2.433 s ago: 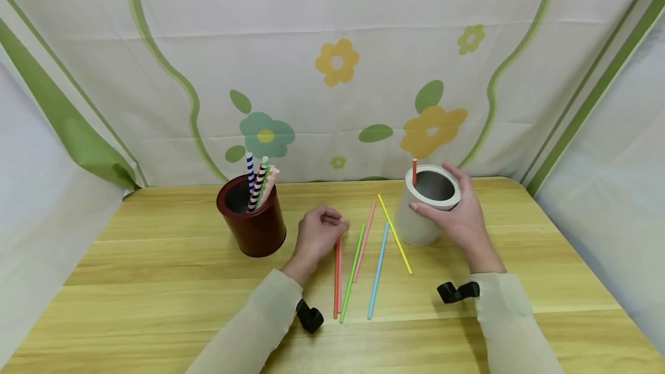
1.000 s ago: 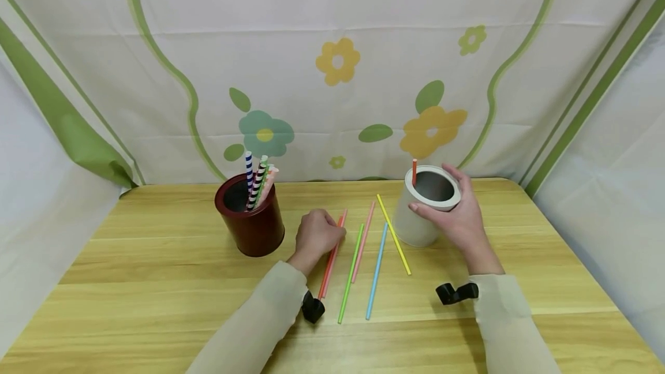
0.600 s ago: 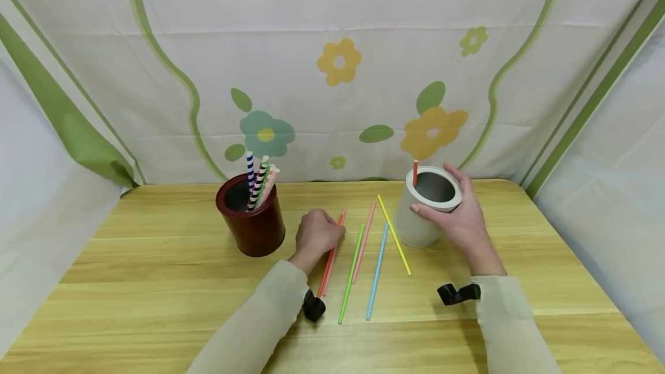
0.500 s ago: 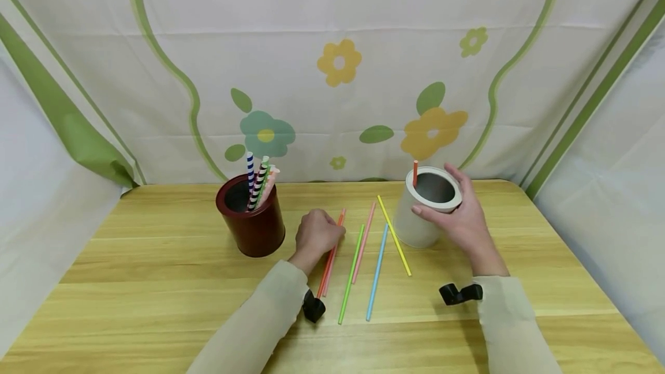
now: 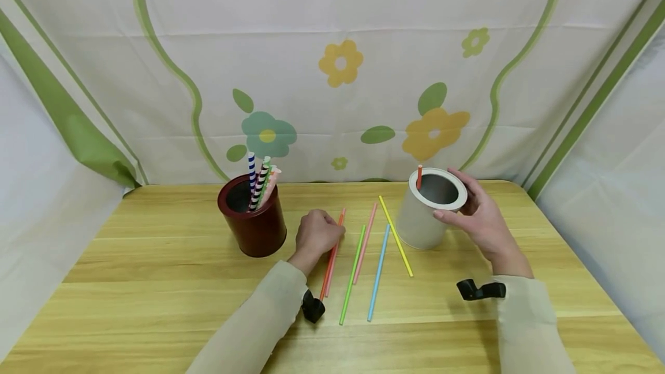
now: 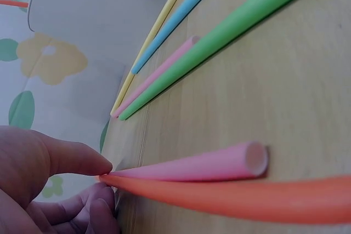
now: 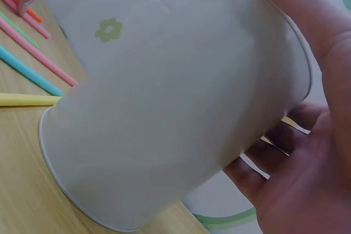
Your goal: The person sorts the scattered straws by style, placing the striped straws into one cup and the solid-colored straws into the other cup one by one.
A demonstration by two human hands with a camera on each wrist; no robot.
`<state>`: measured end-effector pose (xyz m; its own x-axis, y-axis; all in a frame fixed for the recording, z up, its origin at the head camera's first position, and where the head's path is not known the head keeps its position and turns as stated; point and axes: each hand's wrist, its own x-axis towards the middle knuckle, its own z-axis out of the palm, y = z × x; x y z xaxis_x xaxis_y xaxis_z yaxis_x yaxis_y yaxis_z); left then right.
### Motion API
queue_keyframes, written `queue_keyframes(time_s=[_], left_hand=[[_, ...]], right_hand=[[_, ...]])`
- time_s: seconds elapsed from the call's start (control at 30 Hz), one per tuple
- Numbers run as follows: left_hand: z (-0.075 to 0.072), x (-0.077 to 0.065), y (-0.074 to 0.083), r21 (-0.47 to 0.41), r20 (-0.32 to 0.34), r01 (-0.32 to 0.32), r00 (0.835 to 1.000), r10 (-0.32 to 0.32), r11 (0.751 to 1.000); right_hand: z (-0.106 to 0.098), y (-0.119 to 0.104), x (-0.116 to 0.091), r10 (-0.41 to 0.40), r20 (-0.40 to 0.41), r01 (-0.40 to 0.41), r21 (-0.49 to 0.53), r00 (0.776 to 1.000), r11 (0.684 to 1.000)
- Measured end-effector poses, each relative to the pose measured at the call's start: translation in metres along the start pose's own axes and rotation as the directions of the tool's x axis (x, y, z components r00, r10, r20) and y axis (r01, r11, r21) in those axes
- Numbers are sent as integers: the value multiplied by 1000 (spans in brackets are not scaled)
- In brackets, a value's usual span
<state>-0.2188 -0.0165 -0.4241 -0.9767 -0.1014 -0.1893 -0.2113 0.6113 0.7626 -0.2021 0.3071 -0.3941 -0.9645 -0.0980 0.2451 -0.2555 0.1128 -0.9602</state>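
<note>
My left hand (image 5: 318, 234) pinches an orange straw (image 6: 230, 198) between thumb and fingertips, low over the table. A pink straw (image 6: 208, 163) lies right alongside it, its far end at my thumb tip. To the right stands a white canister (image 5: 421, 224) with one red-orange straw (image 5: 419, 178) leaning inside its rim. My right hand (image 5: 485, 221) is spread at the canister's right side, thumb by the front rim, fingers behind it. In the right wrist view, a gap shows between palm and wall, and the fingertips are partly hidden behind the canister.
Between the hands lie a green straw (image 5: 352, 276), another pink straw (image 5: 365, 244), a blue straw (image 5: 378, 276) and a yellow straw (image 5: 396, 238). At left, a dark red canister (image 5: 257, 232) holds several striped straws (image 5: 258, 186). A flowered curtain (image 5: 208, 62) hangs behind the table (image 5: 156, 293).
My left hand closed on the orange straw, and it and the pink one beside it now slant. My right hand has loosened and shifted right, the canister moving slightly right.
</note>
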Motion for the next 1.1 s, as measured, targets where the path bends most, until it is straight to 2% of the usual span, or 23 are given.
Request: queue_keyframes(time_s=[0.13, 0.33, 0.57, 0.8, 0.9, 1.1], left_hand=[[-1, -1, 1, 10, -5, 3, 1000, -3, 1000], [-3, -1, 2, -18, -1, 8, 1000, -8, 1000], [-5, 0, 1, -130, 16, 5, 1000, -3, 991], [-16, -6, 7, -205, -5, -28, 1000, 28, 978], [-20, -9, 12, -220, 3, -48, 999, 50, 974], [-29, -15, 25, -223, -2, -128, 991, 130, 966]], right_hand=[[-3, -1, -1, 35, 14, -36, 41, 999, 999], [-4, 1, -1, 51, 2, -52, 33, 999, 998], [-4, 2, -1, 52, -6, -52, -7, 999, 999], [-7, 4, -1, 69, -6, -70, -102, 998, 992], [-8, 5, 0, 59, 2, -58, -107, 998, 993], [-8, 9, 1, 27, 11, -26, -102, 1000, 994]])
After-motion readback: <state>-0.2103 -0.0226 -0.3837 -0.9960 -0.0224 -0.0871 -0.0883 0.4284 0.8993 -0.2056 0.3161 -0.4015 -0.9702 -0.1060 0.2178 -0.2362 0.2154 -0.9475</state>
